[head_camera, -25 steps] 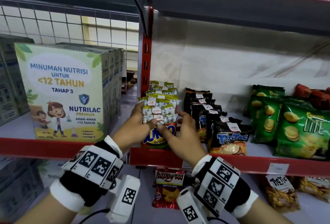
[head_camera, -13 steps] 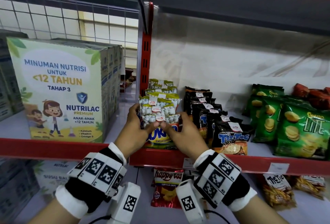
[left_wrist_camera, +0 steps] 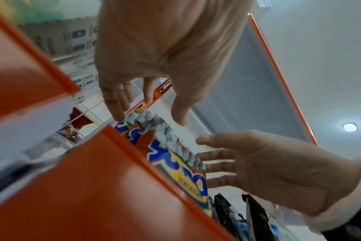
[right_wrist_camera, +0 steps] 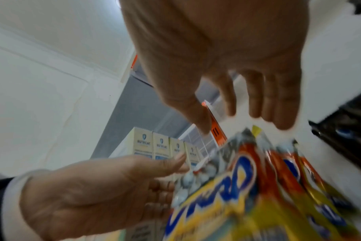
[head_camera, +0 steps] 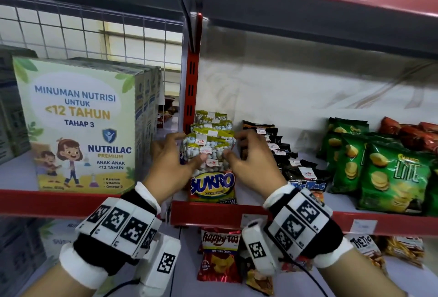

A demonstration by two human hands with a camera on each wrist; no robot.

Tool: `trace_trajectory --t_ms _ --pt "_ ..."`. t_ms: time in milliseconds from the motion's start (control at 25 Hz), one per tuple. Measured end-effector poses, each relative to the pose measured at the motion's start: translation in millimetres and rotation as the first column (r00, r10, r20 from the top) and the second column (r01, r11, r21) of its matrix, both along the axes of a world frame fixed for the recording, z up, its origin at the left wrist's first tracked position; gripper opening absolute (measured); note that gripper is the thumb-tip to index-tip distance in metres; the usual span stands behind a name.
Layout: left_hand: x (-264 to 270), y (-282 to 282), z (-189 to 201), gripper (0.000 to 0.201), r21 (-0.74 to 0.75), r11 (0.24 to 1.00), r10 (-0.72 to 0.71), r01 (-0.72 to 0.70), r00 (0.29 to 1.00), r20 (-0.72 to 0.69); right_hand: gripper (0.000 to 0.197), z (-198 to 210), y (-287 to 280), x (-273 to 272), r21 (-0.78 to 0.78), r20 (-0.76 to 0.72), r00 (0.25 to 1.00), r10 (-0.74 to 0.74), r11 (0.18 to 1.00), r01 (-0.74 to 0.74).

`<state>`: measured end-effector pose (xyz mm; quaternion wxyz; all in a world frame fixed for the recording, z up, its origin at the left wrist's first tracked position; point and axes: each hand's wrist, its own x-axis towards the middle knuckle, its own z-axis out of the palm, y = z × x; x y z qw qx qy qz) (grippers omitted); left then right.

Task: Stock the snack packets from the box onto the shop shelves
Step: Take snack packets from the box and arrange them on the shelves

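Head view: left hand [head_camera: 169, 166] and right hand [head_camera: 252, 166], fingers spread, flank the Sukro packets [head_camera: 208, 154]; contact apparently light, rear packets at 12 o'clock hidden.

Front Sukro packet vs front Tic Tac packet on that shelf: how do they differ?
The Sukro packet is yellow and orange with a clear window showing white nuts; the Tic Tac packet is mostly black. The left hand and right hand flank the Sukro packet with fingers relaxed; the Tic Tac packet is untouched. Both stand upright at the shelf front, each heading its own row.
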<state>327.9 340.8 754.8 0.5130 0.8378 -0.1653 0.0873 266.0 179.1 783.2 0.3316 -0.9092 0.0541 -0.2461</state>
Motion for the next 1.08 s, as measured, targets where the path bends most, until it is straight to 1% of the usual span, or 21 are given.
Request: trace_trajectory --t_ms 40,80,120,160,280,400,440,480,520,560,600,640,680,720,760,800,840,920,1000,1040,1080 --pt "0.4 0.6 5.0 0.062 -0.013 1.000 0.002 -0.002 0.999 -0.039 0.044 9.0 -1.8 2.1 -0.077 -0.132 0.991 0.027 0.996 -0.038" --pt "0.5 -0.2 9.3 0.055 -0.046 0.999 -0.026 0.022 0.995 -0.092 0.053 15.3 -2.5 4.6 -0.116 -0.242 0.969 0.051 0.990 -0.081" --pt "0.9 -1.4 11.5 0.050 -0.075 0.996 -0.062 0.052 0.990 -0.131 0.059 18.5 -2.0 6.3 -0.123 -0.304 0.950 0.070 0.986 -0.113" --pt "0.7 -2.7 12.7 0.046 -0.090 0.993 -0.084 0.073 0.988 -0.130 0.061 18.5 -0.9 7.2 -0.121 -0.315 0.946 0.081 0.985 -0.124" --pt "1.6 -2.8 12.8 0.040 -0.114 0.989 -0.104 0.097 0.993 -0.054 0.058 9.9 -0.1 6.2 -0.105 -0.217 0.974 0.065 0.990 -0.089" --pt "-0.7 2.1 12.4 0.047 -0.081 0.982 -0.179 0.173 0.981 -0.069 0.051 -1.4 -1.9 4.0 0.001 -0.143 0.986 0.091 0.996 -0.091" --pt "-1.1 2.5 13.3 0.050 -0.068 0.984 -0.167 0.163 0.984 -0.061 0.052 -3.7 -1.9 3.8 0.027 -0.130 0.987 0.096 0.995 -0.093" --pt "-1.2 2.3 14.2 0.051 -0.051 0.991 -0.122 0.120 0.991 -0.045 0.056 -4.8 -1.1 4.8 0.055 -0.116 0.989 0.093 0.995 -0.087" --pt "1.5 2.3 16.4 0.059 -0.034 0.997 -0.065 0.064 0.997 -0.038 0.062 -4.2 0.1 6.9 0.098 -0.100 0.991 0.084 0.992 -0.074" --pt "3.8 0.5 20.6 0.072 -0.037 0.999 -0.021 0.019 0.998 -0.058 0.068 -2.2 0.5 10.7 0.157 -0.092 0.993 0.072 0.986 -0.057" --pt "6.3 -2.2 26.2 0.082 -0.053 0.999 0.005 -0.011 0.993 -0.117 0.074 0.6 0.2 16.1 0.214 -0.103 0.993 0.063 0.976 -0.040" --pt "7.6 -5.1 32.7 0.085 -0.085 0.996 0.010 -0.027 0.980 -0.198 0.078 3.5 0.0 22.7 0.263 -0.138 0.988 0.065 0.964 -0.027" --pt "8.4 -8.0 39.2 0.084 -0.160 0.987 -0.031 -0.019 0.952 -0.303 0.080 5.8 0.8 28.7 0.319 -0.171 0.982 0.084 0.947 -0.026" --pt "9.4 -10.2 44.1 0.081 -0.278 0.960 -0.133 0.015 0.903 -0.409 0.080 6.3 3.2 34.2 0.407 -0.183 0.976 0.121 0.913 -0.037" --pt "8.0 -12.5 48.3 0.081 -0.400 0.914 -0.267 0.064 0.838 -0.476 0.079 5.4 6.6 39.4 0.516 -0.169 0.971 0.166 0.855 -0.056" --pt "4.5 -14.4 51.6 0.081 -0.482 0.869 -0.377 0.113 0.782 -0.496 0.078 3.9 10.1 44.1 0.611 -0.150 0.968 0.202 0.788 -0.070" --pt "2.4 -16.7 53.2 0.080 -0.517 0.843 -0.433 0.147 0.756 -0.491 0.078 2.5 12.3 48.5 0.670 -0.133 0.966 0.223 0.738 -0.078" --pt "4.6 -19.9 54.7 0.077 -0.512 0.846 -0.422 0.147 0.770 -0.478 0.074 2.7 10.0 55.8 0.698 -0.111 0.971 0.213 0.712 -0.077" --pt "9.0 -21.2 55.2 0.076 -0.455 0.884 -0.350 0.105 0.794 -0.497 0.073 6.9 3.0 58.7 0.709 -0.097 0.976 0.195 0.702 -0.070" --pt "10.6 -20.7 56.3 0.076 -0.454 0.885 -0.359 0.107 0.777 -0.517 0.073 7.9 0.9 59.5 0.733 -0.099 0.974 0.203 0.677 -0.067" --pt "11.1 -20.2 57.7 0.078 -0.466 0.876 -0.395 0.125 0.742 -0.543 0.073 7.8 0.7 59.8 0.769 -0.092 0.971 0.221 0.635 -0.072"
